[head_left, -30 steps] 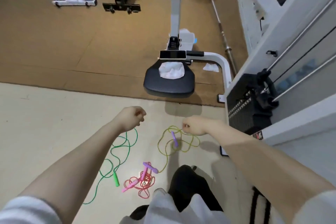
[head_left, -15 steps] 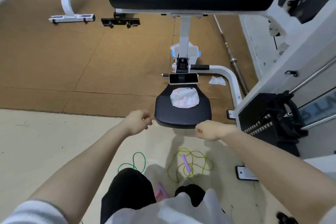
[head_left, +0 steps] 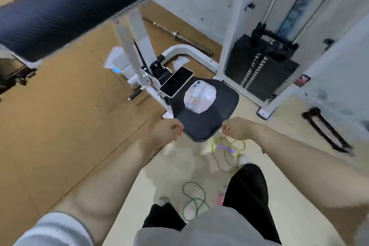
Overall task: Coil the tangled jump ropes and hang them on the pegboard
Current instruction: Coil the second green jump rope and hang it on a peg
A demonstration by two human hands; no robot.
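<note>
Below, itemised: yellow-green rope (head_left: 227, 153) lay heaped on the floor just beneath my right hand (head_left: 238, 128), green rope (head_left: 194, 198) well back toward my legs, nearer neither fist; left hand (head_left: 166, 131) curled too, contents not discernible for either.

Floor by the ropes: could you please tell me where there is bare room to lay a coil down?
Free: the brown mat left of the seat, and the pale strip between mat edge and green rope. Crowded: the seat, with phone and white bundle, and the floor by it, where the yellow rope sprawls.
</note>
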